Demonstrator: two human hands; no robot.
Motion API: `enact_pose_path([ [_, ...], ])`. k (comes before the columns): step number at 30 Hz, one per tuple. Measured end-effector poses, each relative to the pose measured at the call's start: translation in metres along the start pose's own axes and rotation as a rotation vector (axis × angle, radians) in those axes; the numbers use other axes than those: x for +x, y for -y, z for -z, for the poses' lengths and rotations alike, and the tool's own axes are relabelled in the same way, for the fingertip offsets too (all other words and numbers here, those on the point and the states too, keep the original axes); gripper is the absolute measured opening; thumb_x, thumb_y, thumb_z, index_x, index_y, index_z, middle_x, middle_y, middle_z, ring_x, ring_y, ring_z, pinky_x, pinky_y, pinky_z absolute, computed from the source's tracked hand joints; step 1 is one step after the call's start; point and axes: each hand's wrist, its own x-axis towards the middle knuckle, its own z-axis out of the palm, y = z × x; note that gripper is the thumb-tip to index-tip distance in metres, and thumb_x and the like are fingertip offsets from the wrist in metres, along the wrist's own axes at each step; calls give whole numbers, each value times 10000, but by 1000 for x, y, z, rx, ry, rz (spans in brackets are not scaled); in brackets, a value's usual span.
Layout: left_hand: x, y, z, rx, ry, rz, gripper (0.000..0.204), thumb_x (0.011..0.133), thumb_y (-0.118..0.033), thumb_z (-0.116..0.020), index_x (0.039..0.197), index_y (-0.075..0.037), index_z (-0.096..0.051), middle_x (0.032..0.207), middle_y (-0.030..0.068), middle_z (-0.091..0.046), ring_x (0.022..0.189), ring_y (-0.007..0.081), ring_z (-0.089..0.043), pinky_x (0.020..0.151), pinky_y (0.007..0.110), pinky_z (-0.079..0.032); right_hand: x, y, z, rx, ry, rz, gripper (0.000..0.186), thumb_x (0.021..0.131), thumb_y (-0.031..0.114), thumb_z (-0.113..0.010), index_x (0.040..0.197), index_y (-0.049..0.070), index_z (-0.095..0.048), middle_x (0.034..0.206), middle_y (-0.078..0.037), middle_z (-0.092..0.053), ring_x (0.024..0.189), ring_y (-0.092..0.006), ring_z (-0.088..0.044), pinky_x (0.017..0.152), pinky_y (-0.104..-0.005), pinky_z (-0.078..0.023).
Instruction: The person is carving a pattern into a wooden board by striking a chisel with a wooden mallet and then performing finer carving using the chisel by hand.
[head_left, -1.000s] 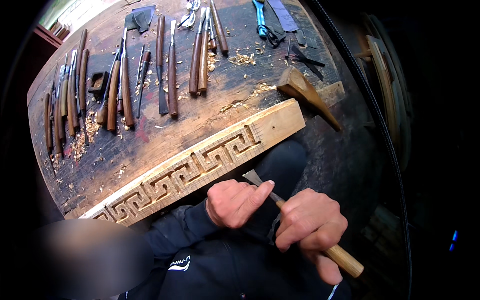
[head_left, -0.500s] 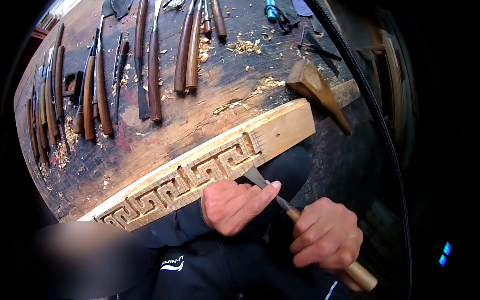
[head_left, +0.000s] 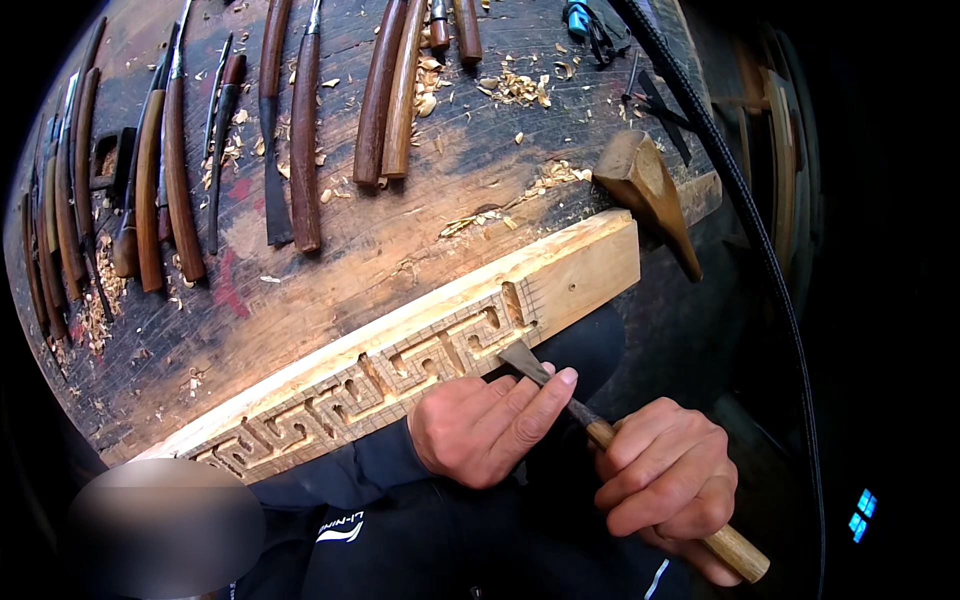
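Observation:
My right hand [head_left: 665, 470] is closed round the wooden handle of a flat chisel [head_left: 742, 555]. My left hand [head_left: 485, 425] has its fingers on the chisel's metal shank, steadying it against the lower part of the board's carved face. The pale wooden board [head_left: 590, 262] lies slanting along the near edge of the bench, carved with a squared meander pattern over pencilled grid lines. The chisel's wide tip [head_left: 518, 355] touches the pattern near its right end, below a carved groove. A wooden mallet [head_left: 640, 185] lies just beyond the board's right end.
The worn wooden bench [head_left: 240, 340] holds several chisels and gouges [head_left: 305, 150] in rows, wood shavings [head_left: 515, 85], a small dark block [head_left: 108, 160], black strips [head_left: 670, 115] and a blue-handled tool [head_left: 577, 18]. A black cord [head_left: 760, 230] crosses the right side.
The chisel tip has come up onto the board's carved face. My right hand has moved right and slightly down along with the handle; the bench and board have shifted in view.

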Motion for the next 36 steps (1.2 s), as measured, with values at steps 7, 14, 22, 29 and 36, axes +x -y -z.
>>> enact_pose_path([
  [7, 0, -4, 6, -4, 66, 44, 589, 850, 47, -752, 1421, 157, -656, 1094, 251, -807, 766, 238, -795, 611, 329, -596, 1, 1, 2, -25, 8, -28, 587, 1196, 385, -593, 765, -14, -588, 753, -308, -710, 444, -278, -597, 398, -327, -389],
  [14, 0, -2, 5, 7, 55, 42, 581, 851, 48, -750, 1412, 166, -658, 1091, 250, -808, 777, 234, -799, 609, 323, -589, 4, 0, 1, -32, 11, -58, 566, 1200, 346, -582, 759, -9, -575, 749, -310, -705, 446, -279, -600, 398, -329, -392],
  [22, -6, -2, -1, 58, 48, 121, 454, 907, -10, -746, 1329, 157, -730, 967, 193, -803, 720, 173, -762, 549, 276, -548, 9, -18, 0, -78, 3, -66, 422, 1109, 108, -615, 709, 0, -535, 709, -284, -680, 420, -237, -534, 391, -328, -353],
  [29, -1, 2, -5, 61, -5, 85, 440, 952, -51, -731, 1346, 144, -731, 997, 191, -812, 706, 171, -749, 531, 270, -525, 12, -19, -2, -115, -112, -25, 586, 1193, 334, -577, 701, 21, -533, 676, -236, -683, 384, -201, -505, 354, -304, -338],
  [36, 4, 2, -1, 48, 60, -16, 450, 963, 13, -749, 1383, 155, -670, 1154, 274, -828, 783, 194, -804, 554, 254, -535, 23, -7, 13, -43, -121, 33, 672, 1138, 637, -605, 713, 131, -478, 525, -41, -607, 305, -93, -453, 297, -208, -285],
])
